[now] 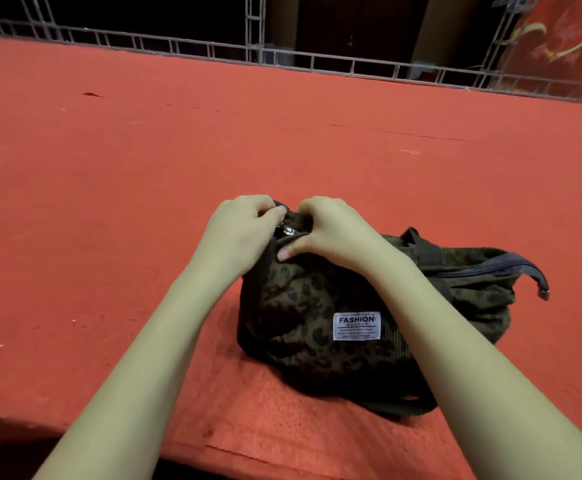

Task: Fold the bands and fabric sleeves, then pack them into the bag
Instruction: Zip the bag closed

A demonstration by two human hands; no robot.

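Corduroy leopard-print bag [317, 306], left hand [244, 230] and right hand [331, 230] gripping top

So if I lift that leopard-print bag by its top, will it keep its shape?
Probably not: the bag is soft ribbed fabric, slumped and creased, so it should sag. It bunches where the left hand and right hand grip it. On the carpet it likely drags, not slides.

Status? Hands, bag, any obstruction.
Both gripping: left hand and right hand hold the bag at its top left end, by the zipper pull. Bag lies on red carpet. No bands or sleeves in view; nothing blocking.
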